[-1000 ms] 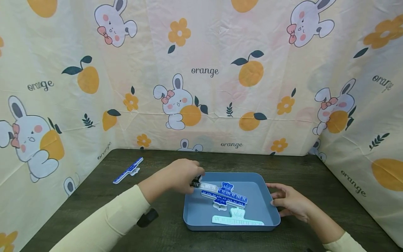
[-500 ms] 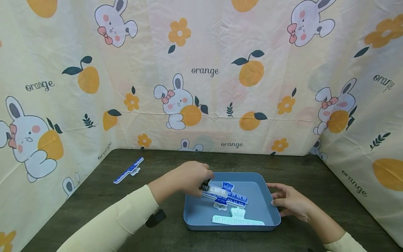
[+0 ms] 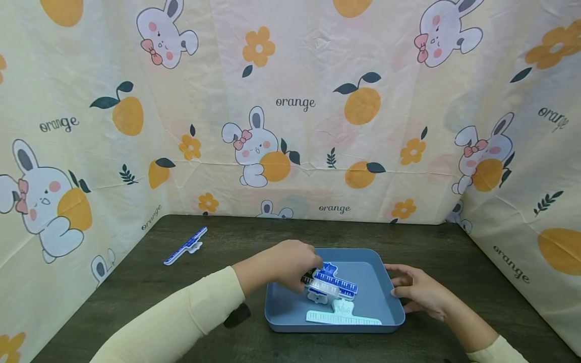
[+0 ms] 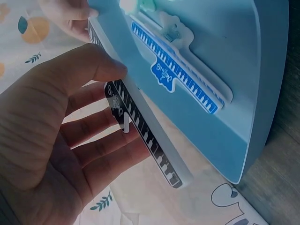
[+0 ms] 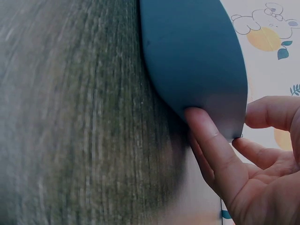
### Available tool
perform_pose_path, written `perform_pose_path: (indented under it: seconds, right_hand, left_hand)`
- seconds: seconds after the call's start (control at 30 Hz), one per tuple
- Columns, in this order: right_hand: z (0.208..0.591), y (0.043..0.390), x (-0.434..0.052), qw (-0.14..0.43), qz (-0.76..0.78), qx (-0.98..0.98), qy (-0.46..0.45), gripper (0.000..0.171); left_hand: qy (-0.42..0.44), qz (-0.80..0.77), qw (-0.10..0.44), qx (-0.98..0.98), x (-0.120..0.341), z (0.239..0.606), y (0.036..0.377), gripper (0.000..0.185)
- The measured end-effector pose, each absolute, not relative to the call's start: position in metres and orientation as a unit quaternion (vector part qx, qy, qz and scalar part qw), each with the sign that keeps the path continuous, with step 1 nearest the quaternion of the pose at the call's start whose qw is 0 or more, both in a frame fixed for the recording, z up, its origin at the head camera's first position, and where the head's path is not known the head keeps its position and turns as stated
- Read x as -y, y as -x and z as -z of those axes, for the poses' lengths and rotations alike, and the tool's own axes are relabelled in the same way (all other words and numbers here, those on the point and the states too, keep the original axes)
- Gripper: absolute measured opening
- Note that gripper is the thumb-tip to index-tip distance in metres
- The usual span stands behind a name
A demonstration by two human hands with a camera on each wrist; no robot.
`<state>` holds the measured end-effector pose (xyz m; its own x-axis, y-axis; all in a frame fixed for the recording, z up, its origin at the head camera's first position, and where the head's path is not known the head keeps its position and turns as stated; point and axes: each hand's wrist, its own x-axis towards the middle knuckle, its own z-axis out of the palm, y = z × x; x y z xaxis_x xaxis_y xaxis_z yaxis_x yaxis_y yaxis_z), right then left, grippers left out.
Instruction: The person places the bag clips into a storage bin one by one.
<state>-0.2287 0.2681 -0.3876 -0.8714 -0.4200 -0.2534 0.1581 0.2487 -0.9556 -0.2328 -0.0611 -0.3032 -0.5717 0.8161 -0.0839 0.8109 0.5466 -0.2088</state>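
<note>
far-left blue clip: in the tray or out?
Out: in the head view, the far-left blue clip lies on the dark table, apart from the blue tray.

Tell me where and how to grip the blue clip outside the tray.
Pinch the blue clip by its white tab, probably best from the tray side: the tab juts that way near the slim bar's middle.

On my feed I saw a smooth, matt plastic tray (image 3: 372,290), glossy plastic clip (image 4: 149,136), wood-grained tabletop (image 3: 245,230) and creased backdrop (image 3: 204,91), probably cloth.
</note>
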Motion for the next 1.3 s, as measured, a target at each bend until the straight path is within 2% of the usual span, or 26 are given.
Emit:
perform_pose_path:
  seconds: [0.6,1.3]
  right_hand:
    - [0.385,0.228,-0.27,0.232,0.596,-0.764,0.082,0.072]
    - [0.387,0.229,-0.267,0.234,0.599,-0.761,0.082,0.071]
  left_hand:
    - [0.484,-0.118,0.0,0.867,0.038,0.312,0.246,0.046]
    - [0.468,-0.154,-0.05,0.869,0.0,0.336,0.26,0.039]
